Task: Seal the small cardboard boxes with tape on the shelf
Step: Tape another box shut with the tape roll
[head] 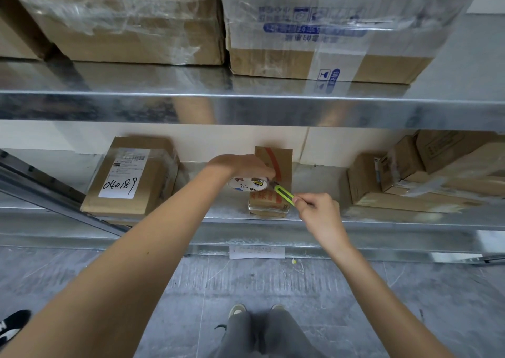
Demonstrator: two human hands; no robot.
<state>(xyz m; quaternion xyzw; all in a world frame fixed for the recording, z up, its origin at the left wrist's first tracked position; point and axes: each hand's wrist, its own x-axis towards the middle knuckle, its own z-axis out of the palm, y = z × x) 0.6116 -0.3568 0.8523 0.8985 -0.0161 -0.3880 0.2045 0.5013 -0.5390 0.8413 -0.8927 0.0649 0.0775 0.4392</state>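
The left hand (247, 165) reached over the small box (269, 202) on the lower shelf (382, 217), fingers curled round a roll of tape (247, 185), grip clenched on it from above. The roll sat just above the box's top, near its left-rear corner; whether it touched the cardboard couldn't be told. The right hand (318, 210) pinched the rear end of a yellow-green cutter (284, 193) btw thumb & fingers, grip closed tight on the handle. The cutter angled up-left, its dark tip right beside the roll, over the box top.

The small box stood at the front-middle of the shelf, w/ red print on its side & clear tape shining on its front lower edge. One flap (274, 163) stood upright behind it, against the wall.

To the left, well apart, lay a flat box w/ a white label (125, 173) marked 040189. To the right sat a cluster of stacked boxes (410, 180). On the upper shelf (246, 106) rested two big taped cartons (328, 30). Below, grey floor, the person's legs & shoes (237, 310).
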